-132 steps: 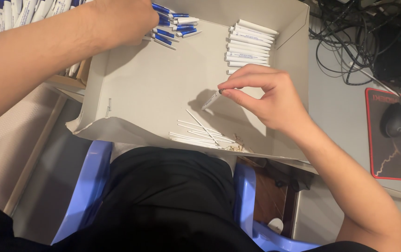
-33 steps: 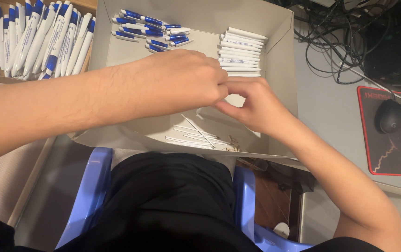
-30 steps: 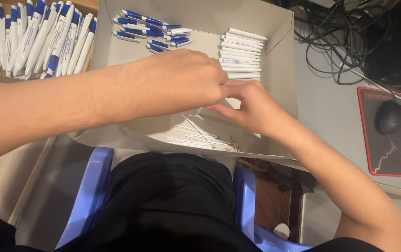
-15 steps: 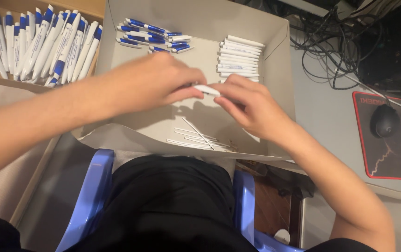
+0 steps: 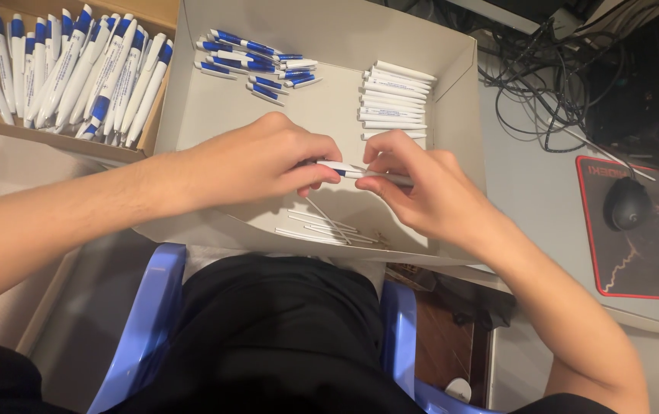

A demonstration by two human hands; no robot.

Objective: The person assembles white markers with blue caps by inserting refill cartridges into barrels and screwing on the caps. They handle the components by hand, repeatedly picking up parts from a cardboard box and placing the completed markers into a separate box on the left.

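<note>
Slim white plastic pen barrel with a blue band (image 5: 360,174) held level above the grey cardboard tray (image 5: 452,92), long axis running 9 to 3 o'clock. Left hand (image 5: 257,161) pinching the 9 o'clock end, fingers clenched on it; right hand (image 5: 421,188) gripping the 3 o'clock end between thumb and forefinger (both equally near). Loose thin white refills (image 5: 322,228) lying at 6 o'clock below. Stack of plain white barrels (image 5: 392,103) at 12 o'clock, blue-and-white clips (image 5: 249,63) at 11.
</note>
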